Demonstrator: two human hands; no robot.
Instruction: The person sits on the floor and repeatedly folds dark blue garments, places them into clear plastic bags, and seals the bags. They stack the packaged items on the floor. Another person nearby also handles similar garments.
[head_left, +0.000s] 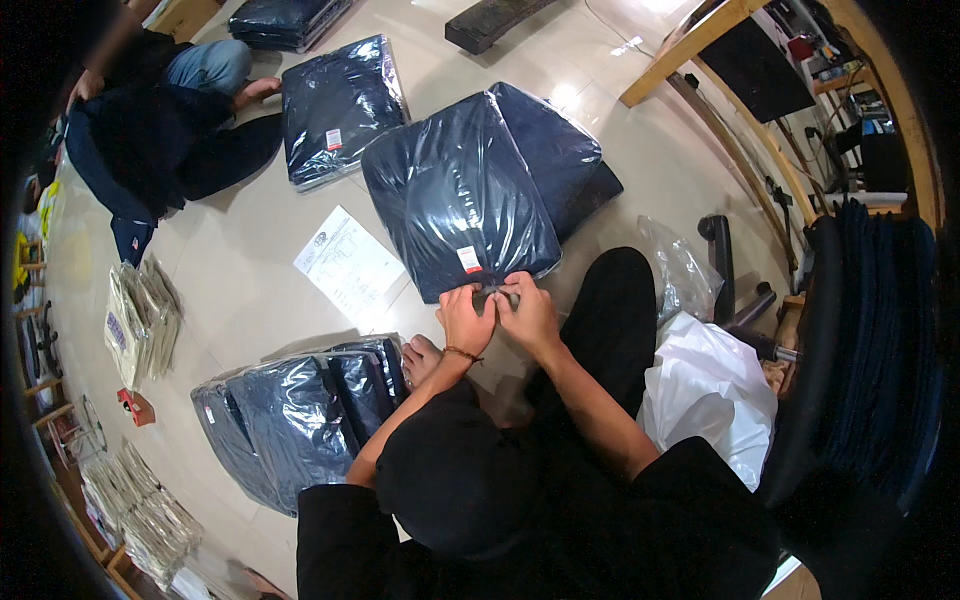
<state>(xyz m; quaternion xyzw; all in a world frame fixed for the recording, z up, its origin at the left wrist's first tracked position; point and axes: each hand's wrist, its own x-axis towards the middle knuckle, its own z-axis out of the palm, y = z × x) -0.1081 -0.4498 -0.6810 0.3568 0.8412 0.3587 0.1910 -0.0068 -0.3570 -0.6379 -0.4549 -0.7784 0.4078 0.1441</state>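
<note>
Both hands meet at the near edge of a dark navy folded garment in a clear plastic bag (457, 187), which bears a small white and red label (469, 259). My left hand (466, 319), with a braided bracelet at the wrist, pinches the bag's plastic edge. Beside it, my right hand (529, 311) pinches the same edge, thumbs close together. The bag lies partly over other bagged dark garments (551, 135). Another bagged garment (341, 112) lies further left, its corner near the pile. A printed sheet of paper with a drawing (349, 259) rests on the floor left of the bag.
Bagged dark garments (289, 427) are stacked at my left. Cream bagged items (142, 326) stand farther left. A white plastic bag (709, 390) and a chair base (724, 270) are at my right. Another person in dark clothing (142, 142) sits at upper left, holding a dark garment.
</note>
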